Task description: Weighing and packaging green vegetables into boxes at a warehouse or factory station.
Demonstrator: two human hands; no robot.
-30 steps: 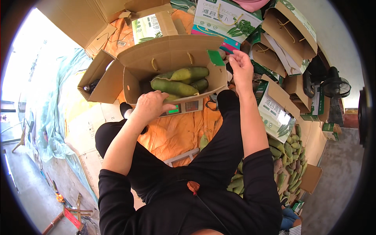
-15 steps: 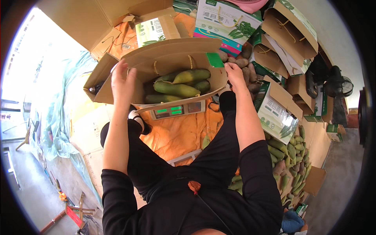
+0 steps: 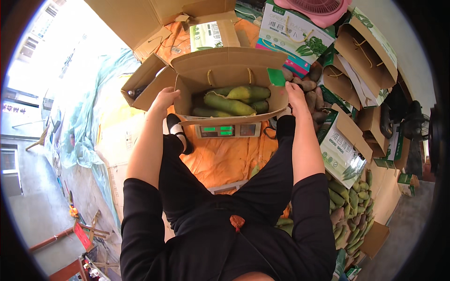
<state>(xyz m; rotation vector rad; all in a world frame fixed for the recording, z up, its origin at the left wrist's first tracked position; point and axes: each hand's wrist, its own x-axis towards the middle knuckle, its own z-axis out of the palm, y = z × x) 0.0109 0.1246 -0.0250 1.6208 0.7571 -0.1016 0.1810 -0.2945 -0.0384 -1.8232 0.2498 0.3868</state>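
An open cardboard carton [image 3: 229, 61] with rope handles stands in front of me, above a digital scale [image 3: 228, 130] whose display is lit green. Several long green radishes [image 3: 229, 104] lie inside it. My left hand [image 3: 165, 99] is closed at the carton's left edge, thumb and fingers pinching the cardboard. At the opposite end, my right hand [image 3: 296, 97] grips the right edge, just below a green patch [image 3: 276, 77] on the flap. The carton hides most of the scale.
Heaped green radishes [image 3: 354, 201] lie to the right, with reddish-brown tubers [image 3: 311, 99] nearer the carton. Printed cartons [image 3: 344, 152] and a pink fan [image 3: 315, 7] stand at right and back. Another open box [image 3: 147, 79] touches the left side. Orange sheeting [image 3: 225, 161] covers the floor.
My left hand has come down from above the carton onto its left edge and closed there. The right hand stays at the right edge. The whole view has shifted slightly.
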